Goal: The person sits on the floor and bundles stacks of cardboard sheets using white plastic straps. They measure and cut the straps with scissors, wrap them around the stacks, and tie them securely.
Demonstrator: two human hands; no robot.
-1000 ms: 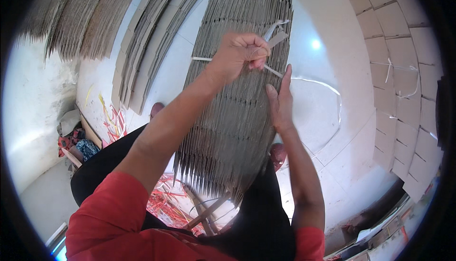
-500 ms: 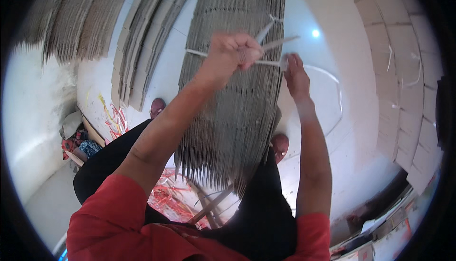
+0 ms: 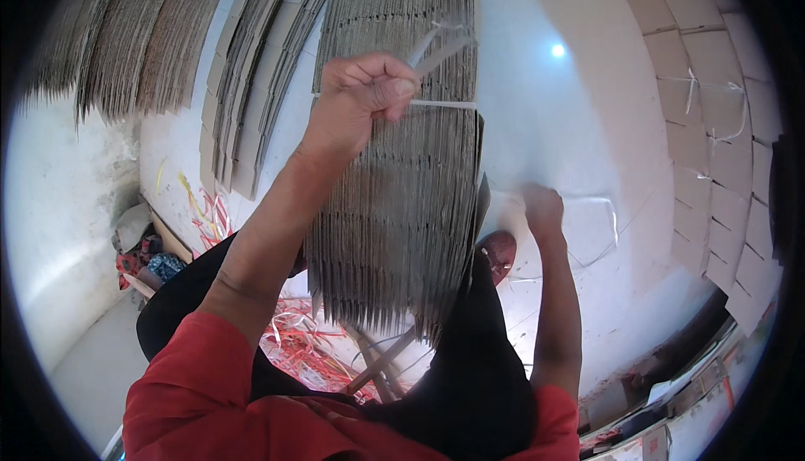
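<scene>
A long stack of cardboard sheets (image 3: pixel 390 209), packed on edge, runs away from me between my legs. A white strap (image 3: pixel 443 104) crosses it near the far part. My left hand (image 3: pixel 369 92) is closed over this strap on top of the stack, thumb pressed to the fingers. Beyond that hand, a blurred pale strip (image 3: pixel 442 56) slants to the upper right. To the right of the stack and lower down is my right hand (image 3: pixel 542 208), its fingers smeared by motion. A loose loop of white strap (image 3: pixel 615 219) lies beside it; whether the fingers hold it is unclear.
More cardboard stacks (image 3: pixel 247 83) stand at the far left, with flat cardboard sheets (image 3: pixel 704 67) along the right. Tangled red and white strapping (image 3: pixel 306 343) litters the floor beneath me, near crossed wooden pieces (image 3: pixel 386 364). Cloths (image 3: pixel 142 255) lie by the left wall.
My right hand has dropped down and away from the strap's crossing at the stack's right edge. My left hand has shifted a little left, and the stack appears farther left in view.
</scene>
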